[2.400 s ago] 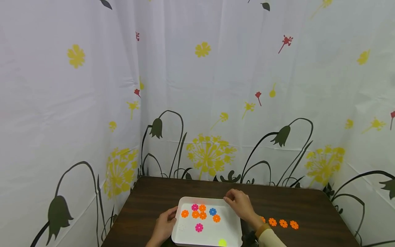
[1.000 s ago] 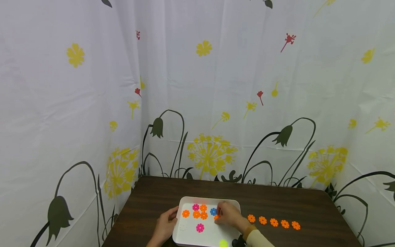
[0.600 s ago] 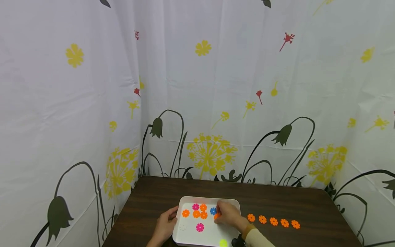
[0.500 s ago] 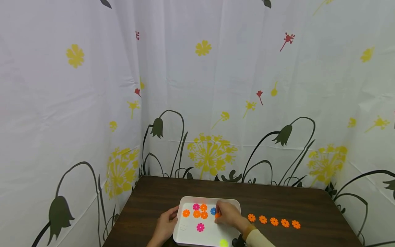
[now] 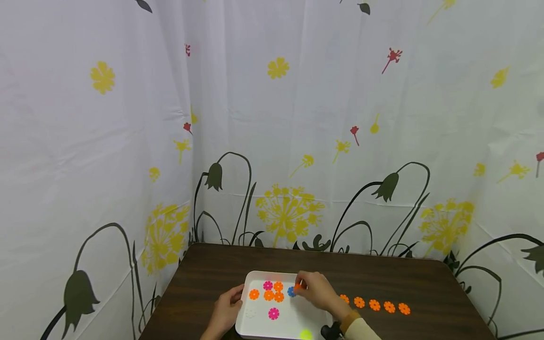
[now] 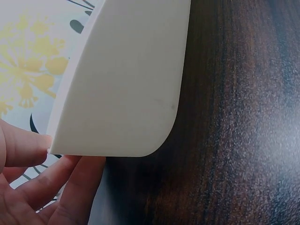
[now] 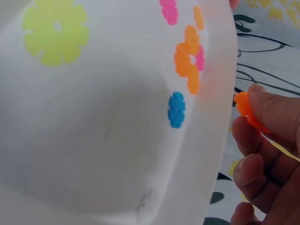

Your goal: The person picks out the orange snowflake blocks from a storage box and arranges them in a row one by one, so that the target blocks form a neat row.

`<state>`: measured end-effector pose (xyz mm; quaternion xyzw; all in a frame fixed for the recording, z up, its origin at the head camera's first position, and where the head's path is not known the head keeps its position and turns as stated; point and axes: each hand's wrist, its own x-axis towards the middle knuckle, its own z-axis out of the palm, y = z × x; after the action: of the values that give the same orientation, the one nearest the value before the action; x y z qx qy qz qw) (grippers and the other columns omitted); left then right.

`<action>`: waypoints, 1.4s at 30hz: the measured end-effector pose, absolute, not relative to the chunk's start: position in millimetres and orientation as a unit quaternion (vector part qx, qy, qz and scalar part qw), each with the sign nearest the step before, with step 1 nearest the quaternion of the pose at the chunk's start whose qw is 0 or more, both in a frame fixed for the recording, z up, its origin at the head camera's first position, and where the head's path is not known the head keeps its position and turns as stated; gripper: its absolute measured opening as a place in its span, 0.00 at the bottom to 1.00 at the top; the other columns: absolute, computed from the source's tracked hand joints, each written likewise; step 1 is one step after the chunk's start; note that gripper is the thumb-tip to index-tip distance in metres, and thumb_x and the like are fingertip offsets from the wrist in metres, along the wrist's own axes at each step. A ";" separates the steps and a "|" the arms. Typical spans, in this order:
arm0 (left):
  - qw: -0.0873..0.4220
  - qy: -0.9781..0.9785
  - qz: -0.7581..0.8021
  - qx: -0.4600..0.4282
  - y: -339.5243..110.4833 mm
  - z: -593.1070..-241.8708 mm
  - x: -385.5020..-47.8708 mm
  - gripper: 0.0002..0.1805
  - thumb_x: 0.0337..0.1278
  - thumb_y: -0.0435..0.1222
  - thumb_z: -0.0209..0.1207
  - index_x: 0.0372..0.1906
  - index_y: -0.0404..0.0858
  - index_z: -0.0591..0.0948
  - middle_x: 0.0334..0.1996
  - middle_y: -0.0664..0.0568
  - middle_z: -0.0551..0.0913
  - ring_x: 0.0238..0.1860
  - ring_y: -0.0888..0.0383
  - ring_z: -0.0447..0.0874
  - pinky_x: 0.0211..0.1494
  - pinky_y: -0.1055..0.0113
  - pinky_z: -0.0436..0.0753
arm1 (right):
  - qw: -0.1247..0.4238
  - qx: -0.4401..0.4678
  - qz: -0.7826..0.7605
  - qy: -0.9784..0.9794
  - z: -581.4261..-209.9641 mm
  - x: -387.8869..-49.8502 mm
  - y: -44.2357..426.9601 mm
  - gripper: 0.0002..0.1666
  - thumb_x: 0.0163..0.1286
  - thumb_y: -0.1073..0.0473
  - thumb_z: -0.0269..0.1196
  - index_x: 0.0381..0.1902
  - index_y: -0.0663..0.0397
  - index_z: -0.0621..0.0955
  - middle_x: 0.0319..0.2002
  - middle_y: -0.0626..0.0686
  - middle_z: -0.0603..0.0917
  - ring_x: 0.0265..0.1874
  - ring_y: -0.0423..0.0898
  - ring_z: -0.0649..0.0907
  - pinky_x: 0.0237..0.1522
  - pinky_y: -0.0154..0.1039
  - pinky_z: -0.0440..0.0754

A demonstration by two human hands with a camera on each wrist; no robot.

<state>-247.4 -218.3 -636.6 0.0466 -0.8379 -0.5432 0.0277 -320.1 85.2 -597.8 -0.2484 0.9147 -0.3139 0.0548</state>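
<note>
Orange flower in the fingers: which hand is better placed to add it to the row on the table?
Likely the right hand: it pinches the orange flower, and the row of flowers lies on its side of the tray. The left hand grips the tray's opposite edge.

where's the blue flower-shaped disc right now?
Head view: the blue flower-shaped disc lies in the white rectangular tray, right of the clustered orange flower-shaped discs and just left of another orange disc pinched by the right hand.
</note>
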 end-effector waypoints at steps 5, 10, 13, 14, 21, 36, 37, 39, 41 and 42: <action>0.030 -0.838 -0.542 0.046 -219.2 -636.0 -246.9 0.25 0.64 0.21 0.58 0.67 0.24 0.79 0.48 0.29 0.88 0.42 0.45 0.91 0.40 0.55 0.90 | 0.043 -0.241 -0.333 0.911 -589.5 -316.8 100.7 0.06 0.70 0.57 0.73 0.40 0.45 0.84 0.25 0.40 0.79 0.23 0.38 0.74 0.25 0.32 0.74; 0.030 -0.837 -0.544 0.046 -219.8 -634.7 -246.3 0.25 0.64 0.21 0.58 0.67 0.24 0.79 0.48 0.29 0.88 0.43 0.44 0.92 0.40 0.56 0.90 | 0.012 -0.235 -0.339 0.911 -590.5 -315.3 124.8 0.06 0.71 0.58 0.72 0.39 0.44 0.83 0.21 0.40 0.75 0.20 0.35 0.71 0.22 0.31 0.70; 0.029 -0.839 -0.542 0.045 -219.7 -634.2 -246.0 0.25 0.65 0.21 0.58 0.67 0.25 0.79 0.49 0.28 0.88 0.43 0.44 0.91 0.40 0.57 0.90 | -0.002 -0.221 -0.342 0.913 -591.1 -312.2 140.4 0.06 0.71 0.59 0.71 0.38 0.44 0.82 0.21 0.40 0.75 0.19 0.34 0.71 0.22 0.31 0.68; 0.030 -0.840 -0.539 0.045 -219.7 -633.8 -246.0 0.25 0.65 0.21 0.58 0.67 0.25 0.79 0.49 0.28 0.88 0.43 0.44 0.91 0.39 0.57 0.90 | -0.006 -0.216 -0.345 0.914 -591.0 -311.1 145.1 0.06 0.71 0.59 0.71 0.38 0.44 0.82 0.21 0.40 0.74 0.19 0.34 0.70 0.22 0.31 0.68; 0.028 -0.841 -0.537 0.053 -220.5 -630.6 -246.6 0.25 0.65 0.21 0.57 0.67 0.25 0.79 0.49 0.27 0.87 0.44 0.43 0.91 0.40 0.56 0.90 | -0.010 -0.183 -0.372 0.910 -597.1 -304.9 170.0 0.06 0.72 0.59 0.70 0.39 0.48 0.81 0.22 0.43 0.77 0.18 0.35 0.74 0.21 0.32 0.72; 0.026 -0.842 -0.537 0.054 -218.6 -632.8 -250.1 0.25 0.65 0.21 0.57 0.67 0.25 0.79 0.49 0.29 0.88 0.45 0.43 0.91 0.42 0.56 0.90 | 0.008 -0.127 -0.392 0.911 -628.5 -286.9 206.4 0.08 0.69 0.60 0.72 0.37 0.52 0.81 0.24 0.43 0.80 0.22 0.35 0.75 0.23 0.33 0.71; 0.028 -0.843 -0.534 0.051 -218.9 -633.0 -249.7 0.25 0.64 0.21 0.57 0.66 0.25 0.79 0.49 0.29 0.88 0.45 0.44 0.91 0.41 0.55 0.90 | 0.011 -0.126 -0.393 0.911 -630.6 -285.8 207.8 0.08 0.69 0.60 0.72 0.38 0.53 0.82 0.25 0.43 0.81 0.22 0.36 0.75 0.24 0.33 0.71; 0.027 -0.843 -0.534 0.052 -218.9 -633.6 -249.1 0.25 0.64 0.21 0.58 0.66 0.25 0.79 0.48 0.29 0.88 0.45 0.44 0.91 0.41 0.56 0.90 | 0.018 -0.125 -0.393 0.911 -635.9 -283.2 210.6 0.08 0.69 0.60 0.72 0.38 0.54 0.82 0.24 0.44 0.79 0.22 0.35 0.75 0.24 0.33 0.71; 0.027 -0.844 -0.534 0.051 -218.8 -634.7 -248.7 0.25 0.64 0.21 0.58 0.66 0.25 0.79 0.48 0.30 0.88 0.44 0.44 0.91 0.40 0.56 0.90 | 0.024 -0.123 -0.391 0.912 -642.0 -280.6 213.3 0.10 0.69 0.59 0.73 0.37 0.53 0.80 0.23 0.44 0.77 0.21 0.35 0.73 0.23 0.33 0.69; 0.027 -0.844 -0.534 0.052 -218.7 -635.4 -248.7 0.25 0.64 0.21 0.58 0.66 0.25 0.80 0.48 0.30 0.88 0.44 0.44 0.91 0.40 0.56 0.90 | 0.028 -0.121 -0.389 0.913 -645.1 -279.6 214.6 0.10 0.69 0.59 0.73 0.36 0.52 0.80 0.23 0.44 0.75 0.21 0.35 0.72 0.23 0.32 0.68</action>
<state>-248.7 -218.7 -635.4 0.0518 -0.8438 -0.5335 0.0270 -279.6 214.6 -645.1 -0.1211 0.9127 -0.3893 0.0285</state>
